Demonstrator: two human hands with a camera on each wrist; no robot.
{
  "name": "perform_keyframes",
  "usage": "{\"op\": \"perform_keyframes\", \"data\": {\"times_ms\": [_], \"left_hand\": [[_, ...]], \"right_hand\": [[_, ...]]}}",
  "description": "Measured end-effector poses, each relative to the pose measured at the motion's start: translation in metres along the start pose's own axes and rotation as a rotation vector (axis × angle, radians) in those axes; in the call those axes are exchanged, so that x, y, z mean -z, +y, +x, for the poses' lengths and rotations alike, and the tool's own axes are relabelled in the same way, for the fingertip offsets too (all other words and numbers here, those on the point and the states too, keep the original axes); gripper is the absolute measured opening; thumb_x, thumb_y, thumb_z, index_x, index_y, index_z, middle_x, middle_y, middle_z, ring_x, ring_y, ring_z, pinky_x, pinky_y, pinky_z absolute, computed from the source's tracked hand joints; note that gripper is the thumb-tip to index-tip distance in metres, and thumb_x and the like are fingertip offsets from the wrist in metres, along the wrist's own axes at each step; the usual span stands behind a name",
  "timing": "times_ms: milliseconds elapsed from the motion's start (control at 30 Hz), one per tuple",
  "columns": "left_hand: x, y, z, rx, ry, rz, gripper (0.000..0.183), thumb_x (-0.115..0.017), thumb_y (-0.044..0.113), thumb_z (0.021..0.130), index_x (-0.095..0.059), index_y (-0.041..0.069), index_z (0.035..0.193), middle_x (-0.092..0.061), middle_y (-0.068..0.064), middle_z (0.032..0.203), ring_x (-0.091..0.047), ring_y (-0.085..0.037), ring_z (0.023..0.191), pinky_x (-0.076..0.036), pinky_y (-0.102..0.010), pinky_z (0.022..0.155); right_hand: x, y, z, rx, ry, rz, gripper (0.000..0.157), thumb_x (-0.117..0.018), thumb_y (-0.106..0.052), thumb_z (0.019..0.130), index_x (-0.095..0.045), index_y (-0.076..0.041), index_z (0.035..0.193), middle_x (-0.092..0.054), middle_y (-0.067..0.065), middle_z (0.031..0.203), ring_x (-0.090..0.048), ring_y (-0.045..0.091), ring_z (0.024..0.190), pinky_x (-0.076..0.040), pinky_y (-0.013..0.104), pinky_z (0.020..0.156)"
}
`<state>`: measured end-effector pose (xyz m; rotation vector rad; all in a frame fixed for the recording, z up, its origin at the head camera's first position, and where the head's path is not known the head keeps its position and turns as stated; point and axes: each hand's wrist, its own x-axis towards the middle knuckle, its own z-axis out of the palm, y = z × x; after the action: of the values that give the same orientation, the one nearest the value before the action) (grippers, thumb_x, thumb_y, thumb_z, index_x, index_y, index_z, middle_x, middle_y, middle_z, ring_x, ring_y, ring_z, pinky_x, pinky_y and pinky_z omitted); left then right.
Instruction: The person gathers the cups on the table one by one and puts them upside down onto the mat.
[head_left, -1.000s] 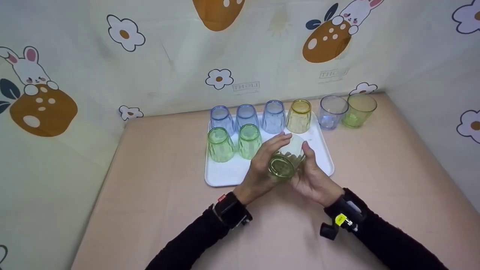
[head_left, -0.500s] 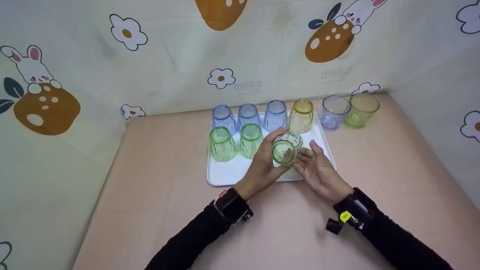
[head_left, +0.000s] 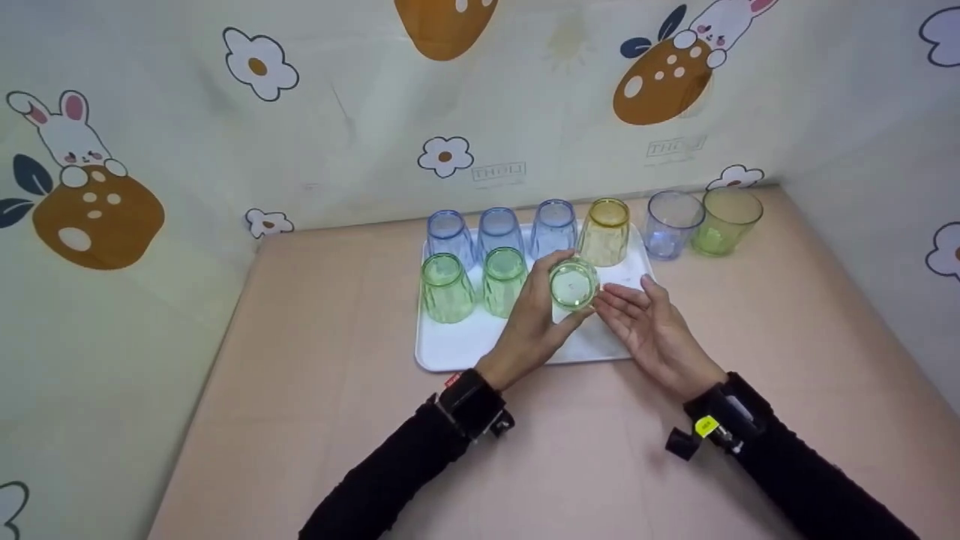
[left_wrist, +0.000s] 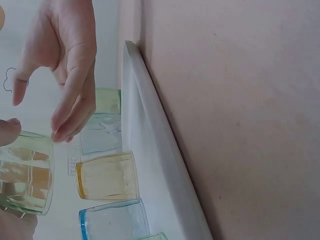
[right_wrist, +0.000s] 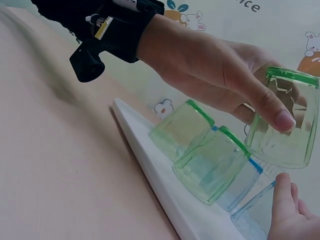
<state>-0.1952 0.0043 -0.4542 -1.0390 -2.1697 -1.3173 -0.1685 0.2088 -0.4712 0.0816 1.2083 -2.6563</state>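
My left hand grips a light green glass, base up, over the right part of the white tray. In the right wrist view its thumb and fingers curl round the glass's sides, and the mouth faces down, above the tray. Just right of the glass, my right hand is held palm up with fingers extended and thumb apart; its fingertips are close to the rim, and I cannot tell whether they touch. Two green glasses stand upside down on the tray, left of my left hand.
Behind them on the tray stand three upturned blue glasses and an upturned yellow glass. Right of the tray, a blue glass and a green glass stand mouth up on the table. A patterned curtain hangs behind.
The right hand has let go of the green glass and moved slightly right. The left hand has kept its grip, raised the glass away from me and tipped its base toward the camera.
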Motion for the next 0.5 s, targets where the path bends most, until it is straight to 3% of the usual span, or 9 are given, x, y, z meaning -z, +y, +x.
{"op": "perform_keyframes", "data": {"times_ms": [267,500], "left_hand": [[-0.005,-0.01,-0.002,0.115,-0.057,0.044,0.073,-0.076,0.004,0.09,-0.028,-0.008,0.144,-0.039,-0.021,0.145,-0.037,-0.025,0.139,-0.025,-0.031,0.117],[-0.012,-0.02,0.006,0.202,-0.08,0.086,0.073,-0.074,0.004,0.091,-0.025,-0.008,0.145,-0.038,-0.024,0.141,-0.037,-0.031,0.136,-0.025,-0.031,0.117]], "right_hand": [[0.017,-0.004,0.006,0.025,0.125,0.037,0.058,-0.051,-0.033,0.108,-0.035,0.013,0.14,-0.042,0.023,0.132,-0.054,0.028,0.124,-0.041,0.031,0.108],[0.025,-0.006,0.006,0.024,0.144,0.025,0.062,-0.05,-0.037,0.107,-0.033,0.012,0.141,-0.037,0.023,0.136,-0.052,0.028,0.125,-0.04,0.03,0.108]]}}
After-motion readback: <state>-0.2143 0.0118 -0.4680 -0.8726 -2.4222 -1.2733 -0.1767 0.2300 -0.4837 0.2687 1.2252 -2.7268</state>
